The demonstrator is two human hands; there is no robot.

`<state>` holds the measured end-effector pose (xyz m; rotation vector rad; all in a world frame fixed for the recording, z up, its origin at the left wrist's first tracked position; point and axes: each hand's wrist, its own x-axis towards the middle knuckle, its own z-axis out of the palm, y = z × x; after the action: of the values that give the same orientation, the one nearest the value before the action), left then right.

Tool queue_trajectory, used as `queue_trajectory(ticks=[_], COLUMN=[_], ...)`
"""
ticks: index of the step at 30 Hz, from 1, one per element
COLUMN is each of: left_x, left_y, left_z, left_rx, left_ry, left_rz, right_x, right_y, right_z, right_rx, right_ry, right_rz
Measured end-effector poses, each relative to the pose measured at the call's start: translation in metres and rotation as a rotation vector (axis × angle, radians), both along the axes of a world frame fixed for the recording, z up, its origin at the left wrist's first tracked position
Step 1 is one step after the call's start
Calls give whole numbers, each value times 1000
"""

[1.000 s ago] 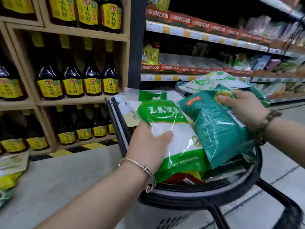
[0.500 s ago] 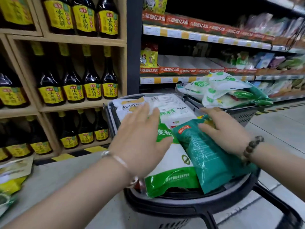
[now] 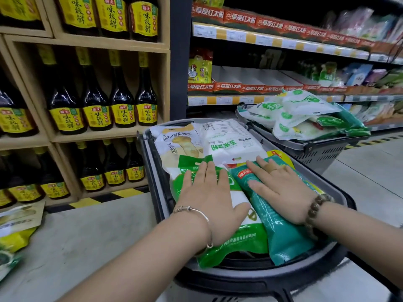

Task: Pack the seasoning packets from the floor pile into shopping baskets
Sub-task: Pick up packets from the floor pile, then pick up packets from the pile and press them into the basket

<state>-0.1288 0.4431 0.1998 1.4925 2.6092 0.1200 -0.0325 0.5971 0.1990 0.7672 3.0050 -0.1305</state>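
Lowered since earlier, left hand [image 3: 209,192] presses the green-and-white packet [image 3: 236,243] and right hand [image 3: 281,188] the teal packet [image 3: 285,238], fingers straight.

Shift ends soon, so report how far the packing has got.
Done: the far basket is heaped with packets, and the near basket already holds several. In hand: the left hand presses flat on a green-and-white packet and the right hand on a teal packet, both on top of the near basket's load. Left: a few floor packets lie at the left edge.
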Motion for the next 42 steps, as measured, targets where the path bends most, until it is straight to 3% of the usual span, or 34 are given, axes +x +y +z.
queue_trajectory(ticks=[5, 11, 16, 21, 28, 34, 42], left_x=[-5, -1, -3, -18, -64, -80, -23], left_y=[5, -1, -15, -66, -195, -343, -509], left_z=[2, 0, 6, 24, 21, -9, -110], left_rx=[-32, 31, 229, 450, 491, 554, 434], left_ry=[-101, -65, -58, 66, 159, 197, 25], left_rz=[1, 7, -18, -16, 260, 571, 1068], right_x=[0, 1, -1, -18, -98, -157, -184], right_y=[4, -1, -12, -61, -185, -305, -462], right_z=[-4, -1, 14, 33, 47, 14, -81], right_rx=[108, 181, 133, 132, 82, 49, -112], right_ry=[-69, -150, -169, -18, 128, 134, -8], right_rz=[17, 22, -5, 92, 399, 656, 883])
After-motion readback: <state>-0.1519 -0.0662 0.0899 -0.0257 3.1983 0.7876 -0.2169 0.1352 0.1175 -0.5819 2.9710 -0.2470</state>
